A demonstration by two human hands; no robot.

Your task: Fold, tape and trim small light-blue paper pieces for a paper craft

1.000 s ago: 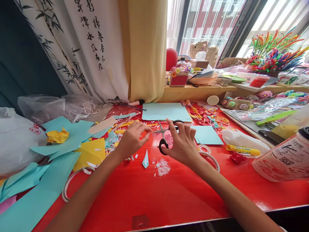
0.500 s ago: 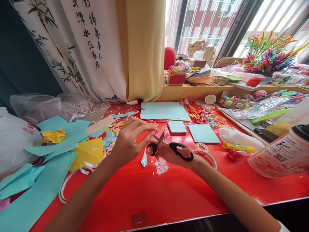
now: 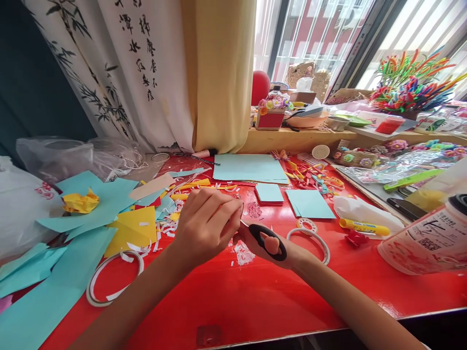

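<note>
My left hand (image 3: 207, 221) is above the middle of the red table, its fingers curled together. Whatever they pinch is hidden behind the knuckles. My right hand (image 3: 252, 244) grips a pair of scissors (image 3: 257, 234), the thumb through one black handle loop. Their blades are mostly covered by my left hand, so I cannot see whether they are open or closed. The two hands meet at the fingertips. Just below them on the table lies a small heap of whitish scraps (image 3: 243, 254). Pink beads or bits (image 3: 254, 210) are scattered beyond.
Light-blue paper sheets (image 3: 248, 167) and smaller squares (image 3: 310, 204) lie behind. Tape rolls (image 3: 326, 253) are on both sides. To the right are a yellow glue stick (image 3: 364, 227) and a large cup (image 3: 425, 243). Cut paper (image 3: 82, 262) covers the left.
My left hand has turned and curled its fingers over the scissor blades, which showed open before. The small folded blue paper piece below the hands is now out of sight.
</note>
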